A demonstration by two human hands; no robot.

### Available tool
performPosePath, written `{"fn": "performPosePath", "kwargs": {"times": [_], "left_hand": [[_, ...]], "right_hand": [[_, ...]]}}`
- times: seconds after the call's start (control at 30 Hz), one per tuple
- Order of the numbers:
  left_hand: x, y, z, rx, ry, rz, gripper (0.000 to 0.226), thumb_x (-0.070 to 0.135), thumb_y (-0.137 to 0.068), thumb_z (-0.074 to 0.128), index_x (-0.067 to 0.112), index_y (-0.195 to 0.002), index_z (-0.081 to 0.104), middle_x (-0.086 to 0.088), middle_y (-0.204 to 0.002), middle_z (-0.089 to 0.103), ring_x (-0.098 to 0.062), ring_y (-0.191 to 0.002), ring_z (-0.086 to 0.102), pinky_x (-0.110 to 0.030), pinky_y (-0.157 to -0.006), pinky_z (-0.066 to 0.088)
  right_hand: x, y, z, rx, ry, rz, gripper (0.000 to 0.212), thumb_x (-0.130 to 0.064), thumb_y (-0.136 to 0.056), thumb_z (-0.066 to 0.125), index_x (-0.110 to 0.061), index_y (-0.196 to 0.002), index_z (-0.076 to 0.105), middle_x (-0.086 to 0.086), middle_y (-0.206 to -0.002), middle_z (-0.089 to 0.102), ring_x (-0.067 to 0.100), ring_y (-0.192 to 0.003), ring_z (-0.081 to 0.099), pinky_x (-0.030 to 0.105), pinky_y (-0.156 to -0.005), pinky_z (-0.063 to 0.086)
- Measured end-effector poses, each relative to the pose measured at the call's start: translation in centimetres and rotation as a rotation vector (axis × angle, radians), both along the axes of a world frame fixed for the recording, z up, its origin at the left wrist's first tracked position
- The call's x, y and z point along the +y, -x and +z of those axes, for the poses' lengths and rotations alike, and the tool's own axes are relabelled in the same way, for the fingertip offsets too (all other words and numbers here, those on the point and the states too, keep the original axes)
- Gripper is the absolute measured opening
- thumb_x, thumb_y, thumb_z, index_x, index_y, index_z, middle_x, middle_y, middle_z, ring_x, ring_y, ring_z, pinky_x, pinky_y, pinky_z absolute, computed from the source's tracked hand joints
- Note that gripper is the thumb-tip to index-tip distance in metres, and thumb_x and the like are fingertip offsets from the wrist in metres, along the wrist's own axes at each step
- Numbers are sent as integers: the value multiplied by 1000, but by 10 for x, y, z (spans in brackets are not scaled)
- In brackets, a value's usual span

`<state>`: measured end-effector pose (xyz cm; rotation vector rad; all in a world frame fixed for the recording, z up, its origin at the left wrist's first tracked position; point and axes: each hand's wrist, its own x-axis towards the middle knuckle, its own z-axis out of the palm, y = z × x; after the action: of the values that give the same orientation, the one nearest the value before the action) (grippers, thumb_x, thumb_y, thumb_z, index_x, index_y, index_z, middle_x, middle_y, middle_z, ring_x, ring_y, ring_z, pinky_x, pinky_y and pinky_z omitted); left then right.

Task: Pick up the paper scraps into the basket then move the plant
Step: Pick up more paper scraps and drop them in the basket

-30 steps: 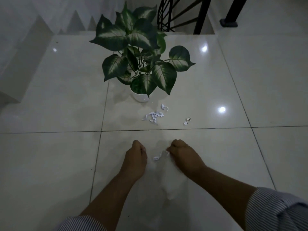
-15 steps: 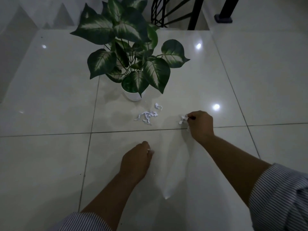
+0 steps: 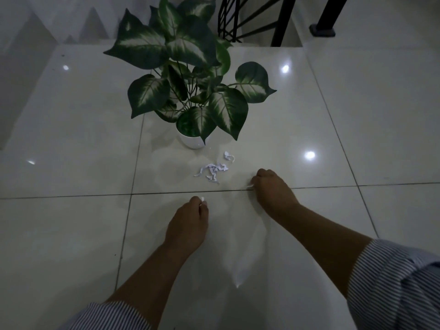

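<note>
A leafy green-and-white plant (image 3: 190,75) stands in a small white pot (image 3: 192,141) on the glossy floor. Just in front of the pot lies a cluster of white paper scraps (image 3: 211,172), with one curled scrap (image 3: 228,156) a little farther back. My right hand (image 3: 271,186) is closed to the right of the cluster, and a white scrap (image 3: 250,186) shows at its fingertips. My left hand (image 3: 190,220) is closed nearer to me, pinching a small white scrap (image 3: 203,198). No basket is in view.
Pale floor tiles with dark grout lines (image 3: 238,190) spread all around. A black metal railing (image 3: 252,20) and a black post foot (image 3: 322,30) stand behind the plant at the top. A wall base and steps (image 3: 21,75) run along the left.
My right hand reached forward to the lone scrap on the right, closed on it, and has drawn back slightly. That scrap is gone from the floor. My left hand stayed closed on its scrap.
</note>
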<state>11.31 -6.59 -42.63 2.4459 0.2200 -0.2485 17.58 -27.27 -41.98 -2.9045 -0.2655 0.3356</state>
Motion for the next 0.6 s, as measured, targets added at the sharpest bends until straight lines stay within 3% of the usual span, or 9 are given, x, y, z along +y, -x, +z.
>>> {"fn": "performPosePath", "kwargs": {"times": [0.1, 0.17, 0.23, 0.3, 0.33, 0.43, 0.53, 0.6], "left_hand": [[3, -1, 0, -4, 35, 22, 31, 31, -99, 39, 8, -85, 54, -16, -87, 70, -35, -89, 64, -45, -79, 51], [7, -3, 4, -6, 72, 39, 33, 30, -99, 39, 7, -81, 54, -15, -78, 67, -34, -82, 63, -45, -75, 50], [12, -3, 11, -1, 118, 78, 34, 30, -99, 40, 5, -79, 54, -13, -75, 66, -32, -77, 63, -43, -73, 49], [20, -4, 25, 8, 166, 125, 36, 30, -99, 40, 3, -80, 55, -14, -75, 67, -31, -76, 62, -42, -72, 48], [23, -4, 33, 4, 185, 138, 37, 31, -100, 40, 2, -80, 54, -15, -76, 66, -31, -74, 61, -42, -71, 47], [43, -2, 68, -37, 199, 183, 42, 33, -101, 38, 0, -79, 52, -17, -74, 65, -26, -68, 58, -35, -61, 39], [69, 3, 104, -116, 195, 221, 42, 34, -101, 38, 4, -72, 47, -14, -67, 60, -19, -59, 52, -24, -52, 33], [91, 9, 131, -170, 199, 263, 41, 34, -101, 38, 6, -71, 46, -5, -59, 51, -16, -55, 47, -25, -53, 33]], "right_hand": [[6, 3, 5, 29, -51, 20, 31, 5, -82, 49, -4, -101, 71, 15, -101, 65, 31, -98, 60, 37, -81, 52], [15, 1, 13, 49, -203, -131, 27, 4, -82, 55, -3, -99, 75, 15, -102, 72, 29, -95, 66, 29, -85, 50], [25, -1, 28, 130, -395, -320, 19, 4, -79, 64, 1, -92, 77, 14, -92, 76, 17, -76, 70, 17, -72, 51], [41, 0, 51, 288, -586, -468, 14, 3, -77, 71, 4, -89, 77, 10, -73, 73, 2, -48, 61, 11, -51, 48], [47, 0, 61, 344, -657, -494, 14, 1, -77, 73, 4, -90, 77, 9, -71, 72, 1, -47, 59, 12, -51, 49], [77, -1, 100, 468, -717, -457, 18, -5, -77, 73, 1, -94, 76, 7, -83, 70, 9, -62, 59, 28, -71, 54], [114, -6, 143, 545, -840, -406, 20, 1, -75, 75, 7, -94, 74, 17, -95, 74, 19, -76, 65, 36, -83, 57], [142, -13, 175, 560, -823, -282, 24, 3, -78, 73, 11, -100, 71, 21, -108, 72, 23, -87, 67, 35, -86, 57]]}}
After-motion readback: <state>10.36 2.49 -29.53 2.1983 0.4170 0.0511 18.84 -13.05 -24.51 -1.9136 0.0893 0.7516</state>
